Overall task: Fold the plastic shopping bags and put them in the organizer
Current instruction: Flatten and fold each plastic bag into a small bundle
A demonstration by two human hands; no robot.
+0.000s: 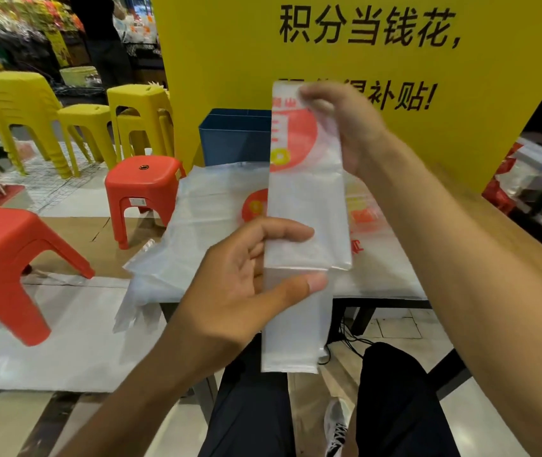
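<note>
Holding a bag (306, 206) folded into a long narrow strip up in the air over the table (510, 225) — left hand (246, 278) pinches it near the middle, thumb in front and fingers curled behind, while the right hand (352, 127) grips the top end, a bit blurred. The strip's lower end hangs past the table edge. More bags (203, 206) lie flat on the table underneath, and a blue bin (233, 140) sits just behind them — red stool (144, 183) off to the left.
</note>
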